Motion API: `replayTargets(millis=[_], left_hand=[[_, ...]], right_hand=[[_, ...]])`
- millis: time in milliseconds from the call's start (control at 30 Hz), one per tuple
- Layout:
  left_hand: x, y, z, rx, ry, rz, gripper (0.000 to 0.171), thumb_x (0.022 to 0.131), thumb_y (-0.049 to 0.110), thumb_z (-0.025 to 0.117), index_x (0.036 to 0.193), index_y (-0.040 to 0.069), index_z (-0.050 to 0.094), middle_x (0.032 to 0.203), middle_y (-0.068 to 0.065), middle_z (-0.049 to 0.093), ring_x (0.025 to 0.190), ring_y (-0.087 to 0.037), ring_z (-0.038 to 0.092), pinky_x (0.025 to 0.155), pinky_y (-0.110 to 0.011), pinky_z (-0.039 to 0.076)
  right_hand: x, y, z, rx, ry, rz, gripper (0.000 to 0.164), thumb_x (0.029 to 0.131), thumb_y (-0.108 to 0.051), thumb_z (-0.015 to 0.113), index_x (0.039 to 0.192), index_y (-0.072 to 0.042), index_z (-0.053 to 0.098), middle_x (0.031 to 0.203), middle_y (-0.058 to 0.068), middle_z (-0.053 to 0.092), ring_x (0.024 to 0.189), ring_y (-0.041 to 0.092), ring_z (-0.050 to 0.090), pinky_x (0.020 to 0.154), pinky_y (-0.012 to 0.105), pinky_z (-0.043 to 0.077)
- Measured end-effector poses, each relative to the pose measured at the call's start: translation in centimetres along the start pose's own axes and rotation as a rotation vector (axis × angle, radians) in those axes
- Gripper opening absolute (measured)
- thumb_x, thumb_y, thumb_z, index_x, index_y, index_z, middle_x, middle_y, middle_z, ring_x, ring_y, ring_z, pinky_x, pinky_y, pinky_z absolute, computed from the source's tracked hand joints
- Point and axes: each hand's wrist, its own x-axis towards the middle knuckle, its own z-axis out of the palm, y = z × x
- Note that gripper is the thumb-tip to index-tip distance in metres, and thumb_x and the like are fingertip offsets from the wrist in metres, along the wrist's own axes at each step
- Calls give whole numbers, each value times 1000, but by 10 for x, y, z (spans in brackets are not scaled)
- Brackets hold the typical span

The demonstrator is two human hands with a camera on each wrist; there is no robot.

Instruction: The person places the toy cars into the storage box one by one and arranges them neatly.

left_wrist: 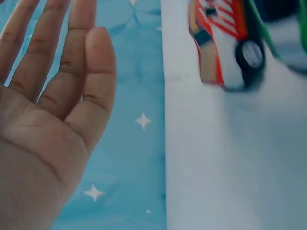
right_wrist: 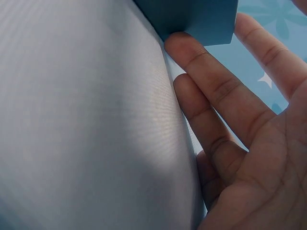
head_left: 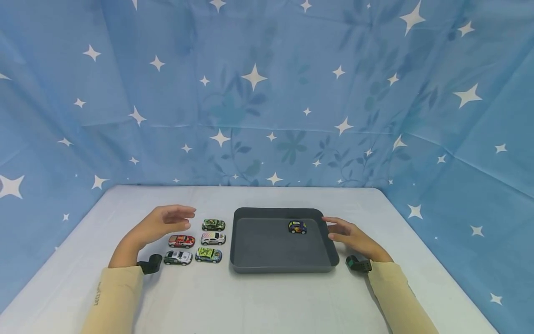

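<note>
My left hand [head_left: 162, 221] hovers at the left with its fingers extended and nothing in it; its bare palm [left_wrist: 38, 129] shows in the left wrist view. Nearest to it is a red toy car [head_left: 181, 241], with a silver-white toy car [head_left: 178, 258] in front. At the tray's right side, my right hand [head_left: 350, 237] has loosely straight fingers, the fingertips right at the wall of the dark grey tray [head_left: 275, 269]. In the right wrist view, fingers [right_wrist: 192, 52] overlap the tray's corner [right_wrist: 206, 24]. One dark blue toy car [head_left: 297, 227] sits inside the tray, towards the back right.
Between the left hand and the tray stand a camouflage-green toy car [head_left: 213, 225], a white one with pink marks [head_left: 213, 239] and a yellow-green and blue one [head_left: 208, 254]. A white cloth covers the table [head_left: 250, 301]. Behind hangs a blue star-patterned curtain [head_left: 267, 106].
</note>
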Motion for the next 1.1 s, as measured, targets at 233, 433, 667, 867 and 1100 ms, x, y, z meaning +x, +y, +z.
replayTargets(millis=[233, 433, 667, 867, 1100], left_hand=[[-6, -14, -6, 14, -5, -52, 54, 104, 15, 75, 149, -9, 58, 148, -29, 61, 133, -47, 63, 100, -37, 57], [-10, -21, -7, -13, -23, -103, 53, 102, 13, 75, 147, -10, 59, 148, -30, 61, 133, -47, 62, 105, -52, 55], [-10, -31, -8, -42, -73, -102, 47, 99, 4, 75, 139, -17, 60, 142, -33, 63, 129, -46, 64, 96, -27, 55], [-9, -34, -8, -50, -96, -114, 49, 96, 1, 77, 137, -20, 59, 141, -35, 63, 129, -50, 64, 94, -23, 54], [-10, -35, -8, 4, -114, -153, 52, 96, 2, 79, 139, -18, 59, 141, -35, 64, 134, -54, 59, 108, -50, 54]], right_hand=[[1, 0, 1, 2, 3, 11, 65, 109, -24, 66, 164, -1, 42, 159, 32, 49, 145, 54, 48, 113, 81, 33], [0, -2, 2, -5, 4, 17, 65, 109, -24, 65, 165, -2, 41, 159, 32, 49, 145, 54, 47, 113, 82, 32], [1, -2, 2, -9, 11, 20, 65, 109, -25, 66, 164, -2, 41, 159, 32, 48, 145, 55, 47, 113, 81, 32], [0, -3, 2, -10, 10, 13, 65, 109, -24, 66, 164, -1, 42, 161, 32, 47, 145, 55, 47, 113, 81, 32], [0, -1, 1, 1, 0, -1, 64, 109, -22, 66, 164, -1, 41, 159, 33, 48, 145, 55, 47, 113, 79, 34]])
